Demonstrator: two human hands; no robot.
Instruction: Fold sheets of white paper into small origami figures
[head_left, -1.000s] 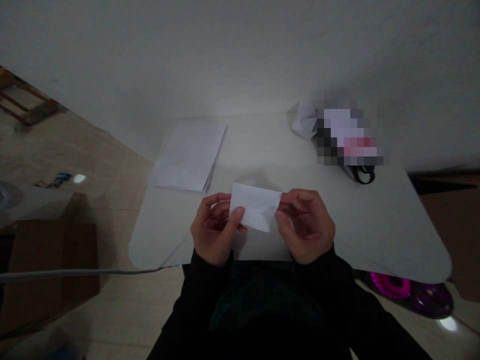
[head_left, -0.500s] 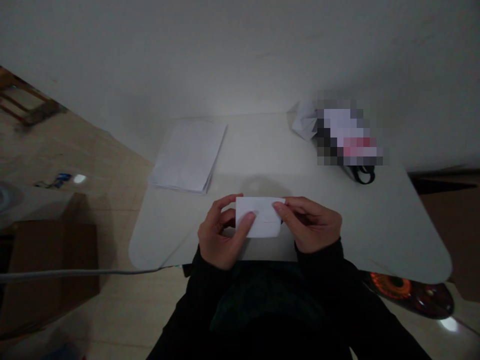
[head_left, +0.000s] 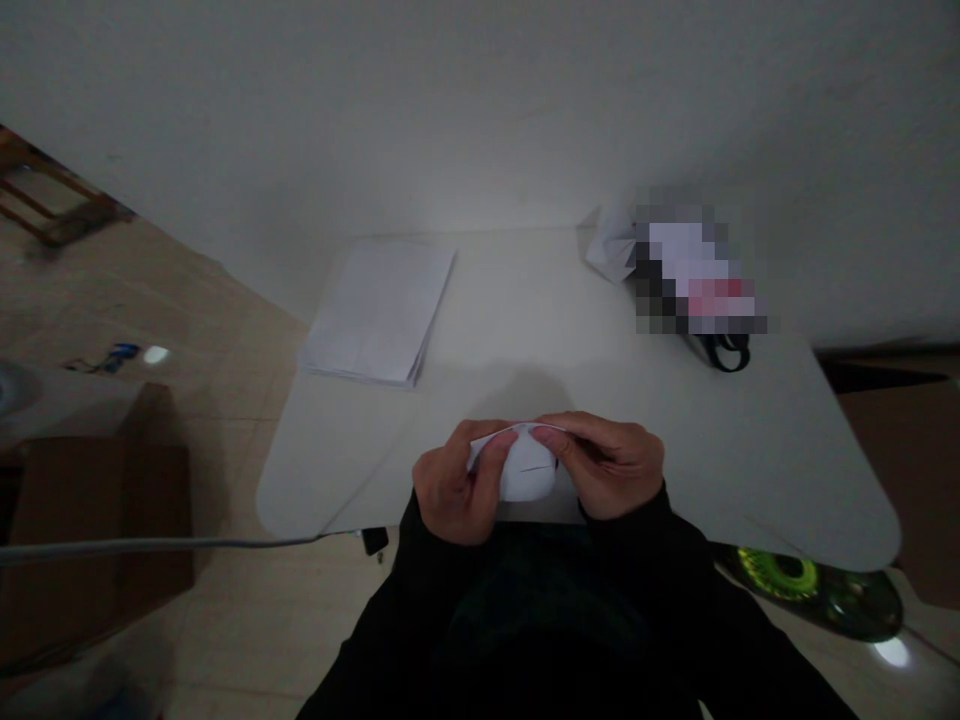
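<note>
A small folded piece of white paper is held between both hands above the near edge of the white table. My left hand pinches its left side, thumb on the near face and fingers behind. My right hand grips the right side the same way, its thumb close to the other thumb. The paper bows along its top edge, and a short slit or fold line shows on its lower part. Most fingertips are hidden behind it.
A stack of white paper sheets lies on the white table at the back left. Crumpled white paper and a blurred-out object with a black loop sit at the back right. Cardboard boxes and a cable are at left.
Both hands have come closer together and slightly nearer to me. The paper, flat before, is now bent and tilted. The glowing object under the table has turned from orange to green.
</note>
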